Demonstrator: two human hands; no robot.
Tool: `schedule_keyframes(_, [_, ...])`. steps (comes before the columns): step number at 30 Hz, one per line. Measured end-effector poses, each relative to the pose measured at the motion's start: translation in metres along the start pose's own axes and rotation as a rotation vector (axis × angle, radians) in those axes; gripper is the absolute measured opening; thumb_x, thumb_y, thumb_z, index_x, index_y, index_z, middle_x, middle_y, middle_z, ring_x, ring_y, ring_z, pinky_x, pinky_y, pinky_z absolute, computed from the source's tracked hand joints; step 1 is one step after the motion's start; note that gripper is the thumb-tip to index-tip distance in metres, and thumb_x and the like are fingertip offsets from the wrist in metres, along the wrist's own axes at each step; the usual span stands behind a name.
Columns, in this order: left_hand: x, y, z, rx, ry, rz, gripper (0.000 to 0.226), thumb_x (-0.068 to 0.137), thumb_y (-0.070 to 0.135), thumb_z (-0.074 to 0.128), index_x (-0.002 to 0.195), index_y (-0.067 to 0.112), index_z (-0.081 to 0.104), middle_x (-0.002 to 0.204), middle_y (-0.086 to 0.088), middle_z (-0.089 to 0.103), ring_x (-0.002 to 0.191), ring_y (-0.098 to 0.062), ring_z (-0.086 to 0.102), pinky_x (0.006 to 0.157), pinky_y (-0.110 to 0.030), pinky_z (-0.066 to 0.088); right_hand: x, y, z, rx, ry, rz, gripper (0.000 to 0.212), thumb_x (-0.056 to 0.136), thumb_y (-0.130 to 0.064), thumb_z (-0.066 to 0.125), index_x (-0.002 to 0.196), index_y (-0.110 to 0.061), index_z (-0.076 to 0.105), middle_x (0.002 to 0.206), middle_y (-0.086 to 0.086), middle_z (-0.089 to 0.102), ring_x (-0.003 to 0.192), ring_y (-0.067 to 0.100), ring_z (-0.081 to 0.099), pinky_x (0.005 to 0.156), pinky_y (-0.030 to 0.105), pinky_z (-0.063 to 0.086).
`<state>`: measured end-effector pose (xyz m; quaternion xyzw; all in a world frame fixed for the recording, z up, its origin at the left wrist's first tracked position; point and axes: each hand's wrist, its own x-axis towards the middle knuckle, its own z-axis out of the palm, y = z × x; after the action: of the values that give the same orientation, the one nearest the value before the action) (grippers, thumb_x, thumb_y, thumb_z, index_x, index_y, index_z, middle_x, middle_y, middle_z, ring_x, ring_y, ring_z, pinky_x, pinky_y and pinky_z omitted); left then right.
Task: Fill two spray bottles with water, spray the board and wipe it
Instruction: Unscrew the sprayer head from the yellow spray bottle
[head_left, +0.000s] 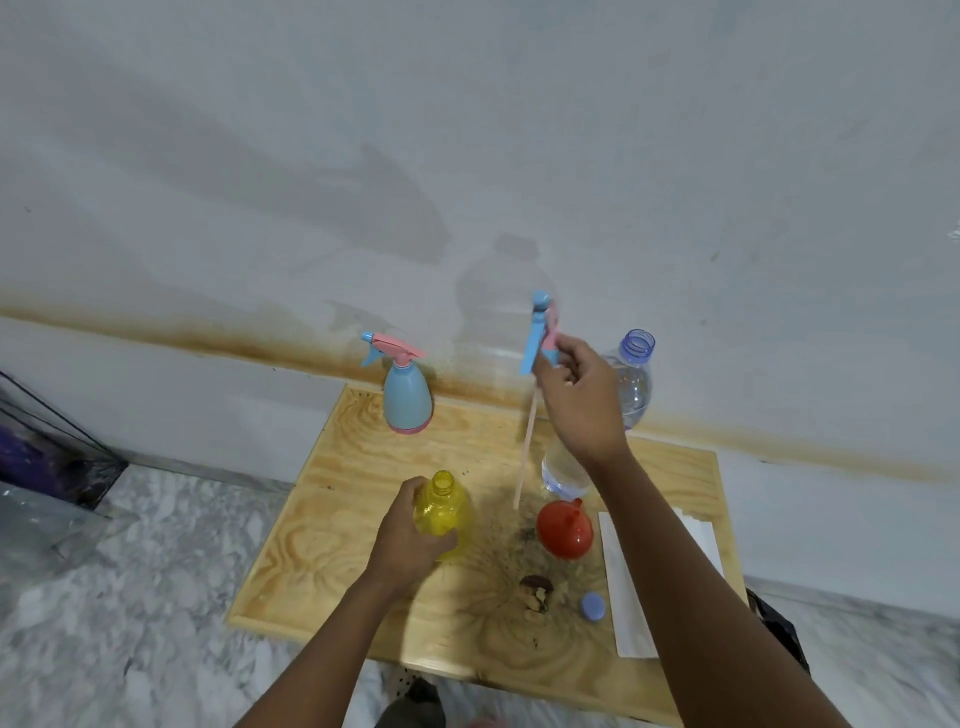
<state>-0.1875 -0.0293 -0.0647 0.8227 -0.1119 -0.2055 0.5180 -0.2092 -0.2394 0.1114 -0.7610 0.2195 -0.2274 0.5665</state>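
Grey-white wall (519, 130) with a rust-coloured stain runs behind a wooden table (322, 545) that stands on a marbled floor (130, 597). On the near left part of the table the left hand (410, 543) grips a yellow bottle (441, 506) from its left side, fingers curled round the body; the bottle stands upright with its mouth uncapped. Up and to the right, well apart from that mouth, the right hand (582, 405) pinches a blue and pink spray head (540, 332) in its fingertips, and the thin tube (525, 452) hangs down from it to just above the table, near a red funnel (565, 527). A blue spray bottle (407, 400) with its pink trigger top on stands at the far left of the table. At the far right an uncapped clear bottle (634, 384) is partly covered by the right hand, and a clear rounded container (563, 473) below it is mostly hidden behind the wrist, so its shape cannot be made out. A white folded sheet (626, 587) lies at the right, crossed by the right forearm. A small blue cap (592, 606) and some brown scraps (537, 592) lie near the front. A dark box (47, 457) is cut off at the left edge.
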Motion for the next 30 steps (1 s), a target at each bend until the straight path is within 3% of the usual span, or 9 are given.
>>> schedule_keyframes(2, [-0.001,-0.003,-0.001,0.003,0.009,-0.002,0.067,0.069,0.005,0.085,0.117,0.033,0.047,0.111,0.005,0.060,0.097,0.002,0.058,0.073,-0.009,0.046,-0.007,0.021,0.007,-0.061,-0.056,0.076,0.027,0.093,-0.030,0.067,0.117,-0.018,0.062,0.099,0.004,0.070,0.082,0.013,0.064,0.072,0.022,0.052])
schedule_keyframes(6, [-0.001,-0.007,-0.003,0.010,-0.024,0.013,0.066,0.064,0.021,0.085,0.116,0.038,0.048,0.115,0.008,0.060,0.101,0.005,0.056,0.080,-0.014,0.044,-0.017,0.056,0.022,-0.189,-0.075,0.203,0.017,0.091,-0.023,0.070,0.103,-0.020,0.058,0.077,-0.010,0.058,0.067,0.002,0.055,0.059,0.006,0.041])
schedule_keyframes(9, [0.000,-0.013,-0.004,0.011,-0.012,0.012,0.079,0.065,0.039,0.087,0.133,0.031,0.049,0.130,0.012,0.057,0.120,-0.002,0.053,0.095,-0.017,0.041,-0.017,0.091,0.036,-0.287,-0.120,0.287,0.035,0.088,-0.030,0.074,0.114,-0.009,0.062,0.092,-0.003,0.063,0.083,0.012,0.060,0.072,0.021,0.043])
schedule_keyframes(11, [0.000,-0.012,-0.006,0.010,0.015,0.027,0.069,0.071,0.035,0.087,0.131,0.034,0.053,0.129,0.014,0.059,0.120,0.000,0.053,0.098,-0.019,0.042,-0.018,0.109,0.045,-0.333,-0.170,0.329,0.037,0.088,-0.031,0.073,0.114,-0.008,0.061,0.097,-0.001,0.063,0.087,0.015,0.059,0.073,0.026,0.042])
schedule_keyframes(15, [0.001,-0.011,-0.010,0.023,0.001,0.087,0.056,0.073,0.025,0.088,0.111,0.049,0.055,0.112,0.023,0.064,0.107,0.008,0.058,0.086,-0.008,0.043,-0.021,0.142,0.061,-0.393,-0.209,0.406,0.033,0.089,-0.032,0.071,0.112,-0.011,0.061,0.092,-0.003,0.059,0.088,0.018,0.059,0.074,0.028,0.041])
schedule_keyframes(22, [0.007,-0.016,-0.015,0.016,-0.040,0.129,0.059,0.068,0.035,0.091,0.117,0.037,0.059,0.116,0.012,0.066,0.112,-0.007,0.061,0.093,-0.030,0.052,-0.029,0.187,0.076,-0.441,-0.205,0.525,0.039,0.084,-0.051,0.066,0.100,-0.016,0.062,0.089,-0.005,0.067,0.084,0.015,0.064,0.069,0.033,0.048])
schedule_keyframes(30, [0.008,-0.015,-0.014,0.003,-0.027,0.111,0.059,0.066,0.028,0.093,0.111,0.042,0.058,0.113,0.013,0.067,0.108,-0.002,0.062,0.091,-0.021,0.052,-0.037,0.211,0.082,-0.416,-0.131,0.542,0.033,0.081,-0.047,0.067,0.099,-0.020,0.061,0.086,-0.005,0.069,0.080,0.015,0.067,0.072,0.038,0.058])
